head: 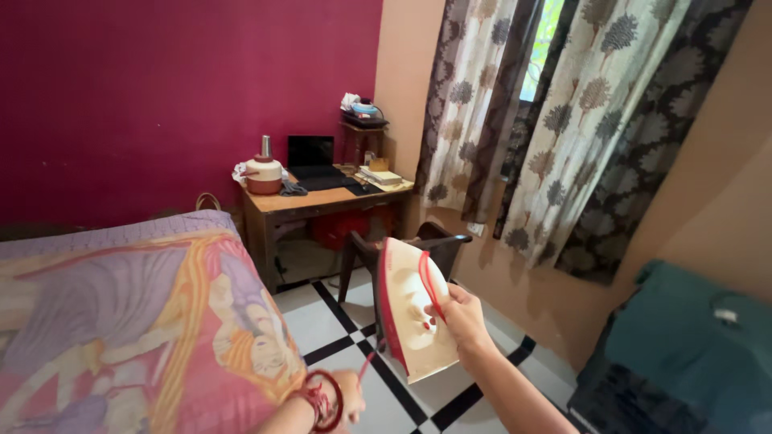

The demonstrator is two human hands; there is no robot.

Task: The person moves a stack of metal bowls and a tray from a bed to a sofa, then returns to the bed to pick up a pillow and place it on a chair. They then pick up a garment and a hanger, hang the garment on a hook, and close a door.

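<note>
Rt hand [462, 317] is up in mid-air over the checkered floor [378, 394], fingers wrapped tight round the red handle of a cream-and-red clothes iron [410, 313]. Iron's tipped on end, nose up, held out in front of the dark plastic chair [434, 241]. Lt hand [347, 395] sits low by the bed's near corner, red bangles [326, 400] at the wrist; fingers look curled, a thin red cord [367, 363] runs from it up toward the iron's base, but can't tell how firm the pinch is.

Bed [121, 313] w/ a patterned purple-pink-yellow sheet fills the left. Wooden desk [322, 205] against the magenta wall carries a laptop [312, 157] in the middle and a brown-cream pot [264, 173] at its left edge. Leaf-print curtains [563, 120] hang on the rt; teal cloth [691, 345] lies bottom rt.
</note>
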